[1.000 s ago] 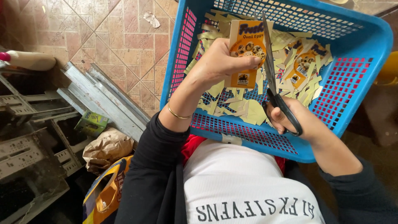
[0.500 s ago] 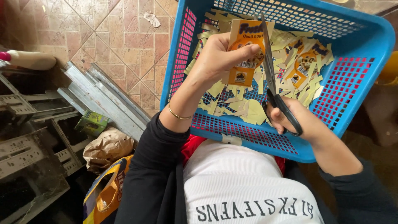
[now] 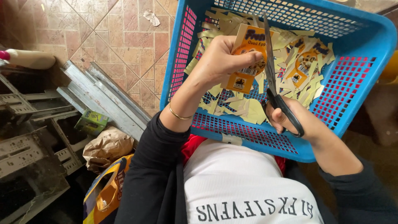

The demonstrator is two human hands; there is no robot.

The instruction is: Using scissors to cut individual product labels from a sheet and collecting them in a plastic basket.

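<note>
Pinching the yellow label card (image 3: 248, 58) firmly, the left hand (image 3: 222, 60) should steady it while the right hand (image 3: 290, 118), gripping the scissors (image 3: 273, 83), cuts straight.

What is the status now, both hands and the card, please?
Left hand grips yellow card over blue basket. Right hand works black scissors, blades along card's right edge. Cut scraps below; nothing blocking.

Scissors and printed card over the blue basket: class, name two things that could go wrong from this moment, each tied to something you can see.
The scissors blade runs along the yellow card close to the left hand thumb, so it might get nicked. The right hand cuts beside the printed picture and could slice into it.
</note>
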